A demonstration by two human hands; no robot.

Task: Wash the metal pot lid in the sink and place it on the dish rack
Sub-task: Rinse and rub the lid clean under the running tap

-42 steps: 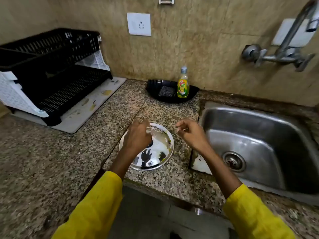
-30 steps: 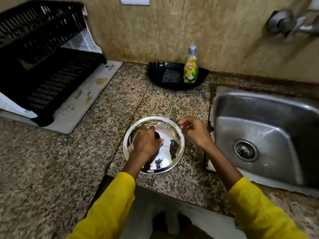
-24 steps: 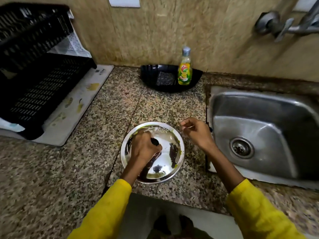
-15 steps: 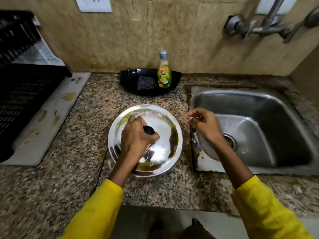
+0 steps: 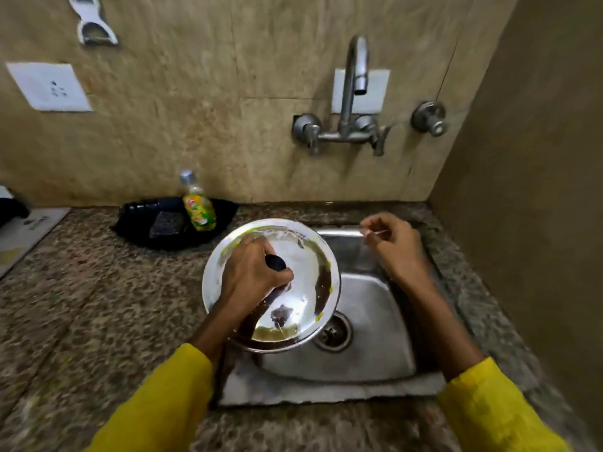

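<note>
The round metal pot lid (image 5: 303,272) is shiny, with green and brown smears along its rim. It hangs over the left side of the steel sink (image 5: 368,357). My left hand (image 5: 251,275) is shut on the lid's black knob and holds it up. My right hand (image 5: 394,246) hovers above the sink's far right part, fingers loosely curled, with a thin stick-like thing pinched at the fingertips. Only a corner of the black dish rack (image 5: 11,208) shows at the far left edge.
A wall tap (image 5: 354,93) with two valve handles stands above the sink. A black tray (image 5: 169,225) at the wall holds a scrub pad and a yellow-green soap bottle (image 5: 197,207). Speckled granite counter (image 5: 81,305) runs left. A side wall closes in on the right.
My left hand has lifted the lid off the counter and carried it right, over the sink. My right hand moved right too. The view swung right, leaving the rack nearly out of frame.
</note>
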